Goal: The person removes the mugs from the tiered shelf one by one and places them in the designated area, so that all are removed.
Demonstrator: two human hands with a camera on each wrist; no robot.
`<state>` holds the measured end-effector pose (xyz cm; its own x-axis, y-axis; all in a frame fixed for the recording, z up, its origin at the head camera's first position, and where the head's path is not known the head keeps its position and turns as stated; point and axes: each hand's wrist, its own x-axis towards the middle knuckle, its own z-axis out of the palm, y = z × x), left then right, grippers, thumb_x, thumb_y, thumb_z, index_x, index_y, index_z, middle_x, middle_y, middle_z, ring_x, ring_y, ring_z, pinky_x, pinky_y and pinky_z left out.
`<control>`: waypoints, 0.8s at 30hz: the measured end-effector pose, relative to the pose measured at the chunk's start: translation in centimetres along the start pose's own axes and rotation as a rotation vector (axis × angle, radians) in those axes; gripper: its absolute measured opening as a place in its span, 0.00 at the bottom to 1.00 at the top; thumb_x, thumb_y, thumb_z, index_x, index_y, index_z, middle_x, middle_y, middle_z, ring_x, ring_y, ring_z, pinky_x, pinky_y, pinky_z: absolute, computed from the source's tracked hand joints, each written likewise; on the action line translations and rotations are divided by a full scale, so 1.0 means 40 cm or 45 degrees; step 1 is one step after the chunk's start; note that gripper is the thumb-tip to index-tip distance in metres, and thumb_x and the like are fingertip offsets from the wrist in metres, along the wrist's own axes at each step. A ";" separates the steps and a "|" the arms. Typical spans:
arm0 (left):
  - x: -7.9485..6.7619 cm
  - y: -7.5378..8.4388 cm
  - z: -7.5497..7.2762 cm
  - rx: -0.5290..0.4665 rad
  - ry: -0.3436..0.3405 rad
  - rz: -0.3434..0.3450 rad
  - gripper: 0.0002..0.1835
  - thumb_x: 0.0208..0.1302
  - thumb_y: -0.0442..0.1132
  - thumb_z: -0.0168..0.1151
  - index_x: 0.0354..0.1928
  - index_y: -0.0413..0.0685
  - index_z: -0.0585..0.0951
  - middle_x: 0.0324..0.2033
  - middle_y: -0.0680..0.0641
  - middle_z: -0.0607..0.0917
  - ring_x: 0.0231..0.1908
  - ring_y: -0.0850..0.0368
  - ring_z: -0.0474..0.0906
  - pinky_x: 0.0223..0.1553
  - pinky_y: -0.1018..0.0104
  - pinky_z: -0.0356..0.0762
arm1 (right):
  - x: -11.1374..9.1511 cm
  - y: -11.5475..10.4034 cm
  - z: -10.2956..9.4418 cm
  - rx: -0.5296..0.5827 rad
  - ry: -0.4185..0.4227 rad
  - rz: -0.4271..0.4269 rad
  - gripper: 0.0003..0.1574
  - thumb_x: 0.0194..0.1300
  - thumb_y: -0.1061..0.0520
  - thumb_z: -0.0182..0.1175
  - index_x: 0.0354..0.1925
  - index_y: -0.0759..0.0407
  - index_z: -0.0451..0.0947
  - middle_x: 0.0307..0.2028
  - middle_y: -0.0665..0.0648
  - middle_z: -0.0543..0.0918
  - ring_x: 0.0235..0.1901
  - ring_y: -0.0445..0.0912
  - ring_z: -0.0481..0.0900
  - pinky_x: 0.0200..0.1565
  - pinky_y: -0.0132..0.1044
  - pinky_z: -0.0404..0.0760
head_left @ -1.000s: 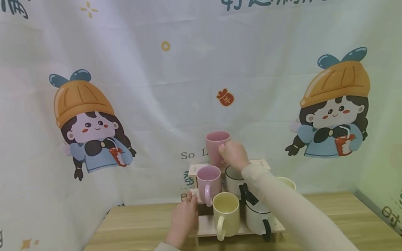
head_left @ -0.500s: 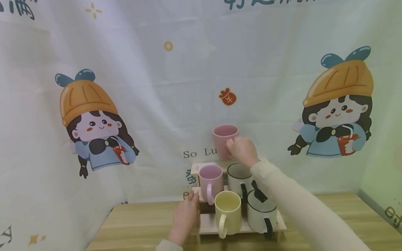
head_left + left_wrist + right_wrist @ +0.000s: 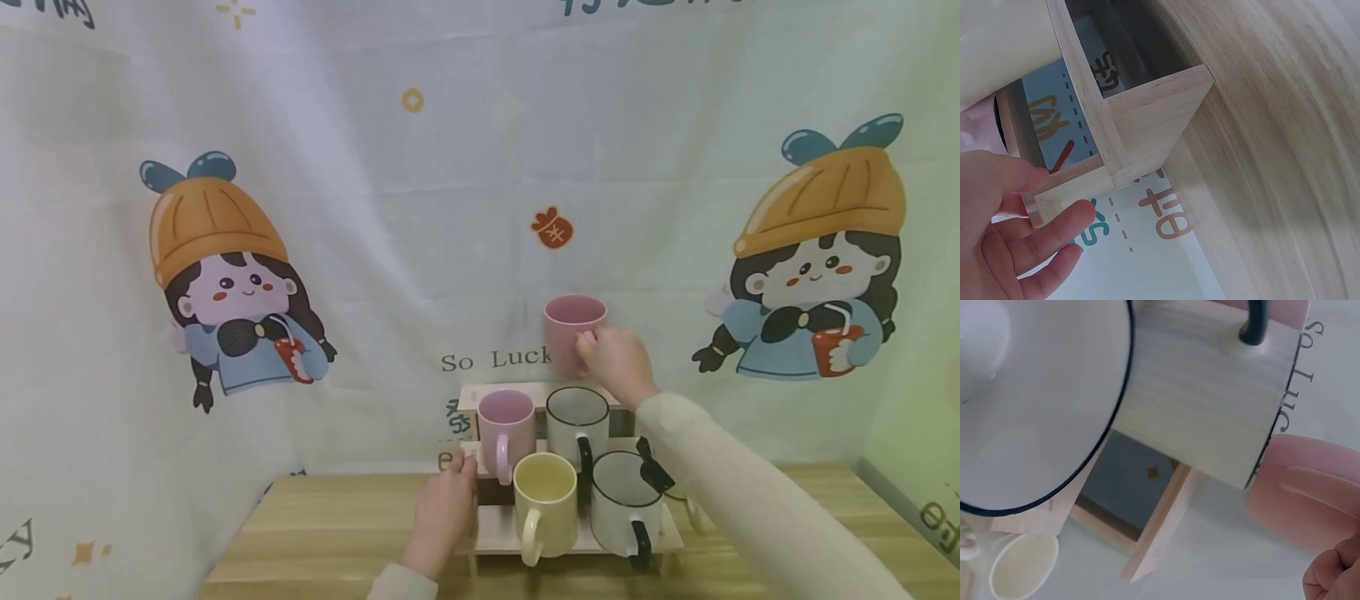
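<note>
My right hand (image 3: 618,365) grips the handle of a pink mug (image 3: 562,340) at the top tier of a small wooden stepped rack (image 3: 497,527). Whether the mug's base touches that tier cannot be told. My left hand (image 3: 444,510) pinches the left end of the middle tier; in the left wrist view its thumb and fingers lie about the board's corner (image 3: 1060,194). A purple mug (image 3: 517,437) and a black-rimmed white mug (image 3: 564,421) stand on the middle tier. Below them are a yellow mug (image 3: 553,500) and another black-rimmed white mug (image 3: 615,517).
A pale cream mug (image 3: 1025,565) stands on the table right of the rack, mostly behind my right sleeve (image 3: 750,483) in the head view. The rack stands on a wood-grain table (image 3: 337,525). A printed cloth (image 3: 420,250) hangs close behind it.
My right hand has carried the pink mug rightward along the top tier. My left hand keeps its place on the rack. The head view has shifted slightly.
</note>
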<state>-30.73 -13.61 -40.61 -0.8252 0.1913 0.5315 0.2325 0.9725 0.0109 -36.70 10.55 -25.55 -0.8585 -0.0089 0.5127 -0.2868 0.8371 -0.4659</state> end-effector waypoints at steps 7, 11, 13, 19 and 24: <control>0.002 -0.002 0.012 0.019 0.032 0.016 0.13 0.52 0.35 0.65 0.42 0.43 0.78 0.51 0.39 0.82 0.17 0.47 0.77 0.13 0.62 0.73 | -0.012 0.046 -0.012 0.003 0.052 -0.030 0.23 0.66 0.54 0.47 0.14 0.55 0.59 0.13 0.51 0.65 0.17 0.44 0.63 0.21 0.32 0.60; 0.004 -0.002 0.019 0.016 0.055 0.031 0.14 0.52 0.35 0.65 0.42 0.43 0.78 0.51 0.39 0.83 0.17 0.49 0.76 0.13 0.63 0.73 | -0.017 0.064 -0.028 -0.021 0.093 -0.020 0.23 0.65 0.55 0.47 0.14 0.55 0.58 0.13 0.52 0.64 0.17 0.45 0.63 0.21 0.33 0.58; 0.005 -0.001 0.019 0.005 0.060 0.032 0.14 0.51 0.35 0.65 0.42 0.43 0.78 0.51 0.39 0.82 0.17 0.49 0.76 0.13 0.63 0.73 | -0.020 0.073 -0.035 -0.030 0.096 -0.008 0.23 0.65 0.55 0.46 0.14 0.56 0.58 0.13 0.52 0.64 0.18 0.46 0.63 0.21 0.33 0.58; 0.008 0.000 0.012 -0.010 0.023 0.016 0.15 0.51 0.35 0.66 0.42 0.43 0.78 0.52 0.39 0.82 0.17 0.49 0.76 0.14 0.62 0.73 | -0.029 0.106 -0.050 -0.034 0.067 0.047 0.22 0.66 0.54 0.46 0.15 0.57 0.61 0.15 0.53 0.66 0.19 0.47 0.66 0.22 0.34 0.60; 0.007 -0.001 0.011 -0.007 0.002 0.020 0.15 0.52 0.35 0.66 0.43 0.42 0.78 0.53 0.38 0.81 0.18 0.48 0.76 0.15 0.61 0.75 | -0.041 0.123 -0.061 -0.031 0.065 0.081 0.22 0.66 0.54 0.45 0.16 0.58 0.62 0.14 0.54 0.66 0.19 0.47 0.65 0.22 0.34 0.60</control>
<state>-31.19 -13.55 -40.84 -0.8205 0.2066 0.5330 0.2483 0.9687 0.0068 -35.65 16.04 -26.92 -0.8516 0.0722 0.5192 -0.2215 0.8482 -0.4811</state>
